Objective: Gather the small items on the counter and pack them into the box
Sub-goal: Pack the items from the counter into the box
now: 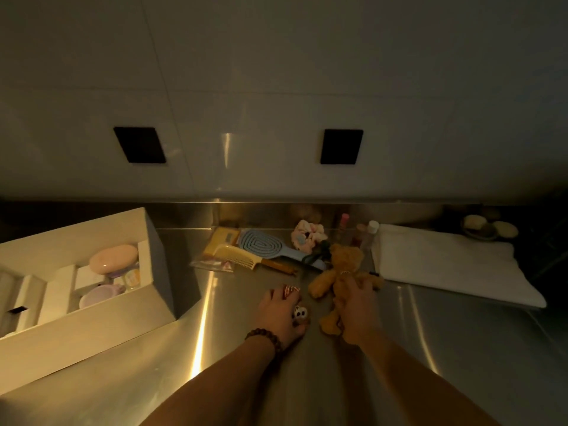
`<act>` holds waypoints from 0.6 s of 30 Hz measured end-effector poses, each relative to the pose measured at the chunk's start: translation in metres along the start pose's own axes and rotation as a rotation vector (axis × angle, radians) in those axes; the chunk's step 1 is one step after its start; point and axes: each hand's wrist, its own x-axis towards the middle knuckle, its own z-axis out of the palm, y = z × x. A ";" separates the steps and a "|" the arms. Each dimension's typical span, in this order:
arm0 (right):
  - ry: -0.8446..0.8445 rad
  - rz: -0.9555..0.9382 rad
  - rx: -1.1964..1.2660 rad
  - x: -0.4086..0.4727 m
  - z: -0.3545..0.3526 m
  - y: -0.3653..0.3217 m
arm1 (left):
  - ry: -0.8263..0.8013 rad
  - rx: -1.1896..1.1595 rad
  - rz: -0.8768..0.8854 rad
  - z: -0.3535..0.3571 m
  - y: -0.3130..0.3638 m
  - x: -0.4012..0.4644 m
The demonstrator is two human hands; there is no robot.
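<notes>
Left hand is clamping its grip on a small googly-eyed toy while right hand is gripping the teddy bear on the counter, box lying well left, nearer the left hand.

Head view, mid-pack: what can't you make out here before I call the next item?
- Small items under the left hand: mostly covered by the hand; only a patterned bit and a small face show.
- Teddy bear middle: hidden by the right hand gripping it.
- Box left end: cut off by the frame edge.
- Bottles by the back wall: too dim and small to identify.
- Dish far right: contents dark, unclear.
</notes>
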 end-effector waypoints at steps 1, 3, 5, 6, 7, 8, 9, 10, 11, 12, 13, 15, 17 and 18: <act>0.008 0.019 0.077 0.000 0.001 -0.002 | 0.007 -0.028 -0.002 -0.001 -0.001 -0.001; 0.026 0.050 0.219 -0.001 0.000 -0.006 | 0.010 -0.079 -0.011 -0.005 -0.004 -0.003; 0.056 0.045 0.272 -0.004 -0.003 -0.010 | 0.025 -0.142 -0.032 -0.011 -0.008 -0.006; 0.078 0.019 0.293 -0.005 -0.005 -0.013 | 0.042 -0.176 -0.044 -0.017 -0.010 -0.008; 0.109 -0.017 0.309 -0.005 -0.008 -0.018 | 0.068 -0.206 -0.049 -0.024 -0.013 -0.010; 0.136 -0.056 0.319 -0.006 -0.013 -0.024 | 0.103 -0.227 -0.043 -0.033 -0.014 -0.011; 0.156 -0.109 0.327 -0.006 -0.019 -0.034 | 0.150 -0.234 -0.034 -0.045 -0.016 -0.012; 0.173 -0.167 0.342 -0.005 -0.026 -0.046 | 0.199 -0.234 -0.023 -0.059 -0.018 -0.013; 0.189 -0.226 0.367 -0.004 -0.034 -0.060 | 0.242 -0.234 -0.012 -0.074 -0.020 -0.014; 0.198 -0.284 0.395 -0.003 -0.041 -0.077 | 0.283 -0.240 -0.003 -0.092 -0.025 -0.016; 0.203 -0.339 0.409 -0.002 -0.048 -0.095 | 0.322 -0.245 0.009 -0.110 -0.030 -0.018; 0.206 -0.449 0.403 0.000 -0.058 -0.134 | 0.397 -0.247 0.020 -0.148 -0.046 -0.025; 0.197 -0.526 0.422 0.003 -0.061 -0.177 | 0.453 -0.260 -0.013 -0.185 -0.067 -0.039; 0.179 -0.550 0.444 0.003 -0.061 -0.198 | 0.481 -0.259 -0.034 -0.203 -0.079 -0.048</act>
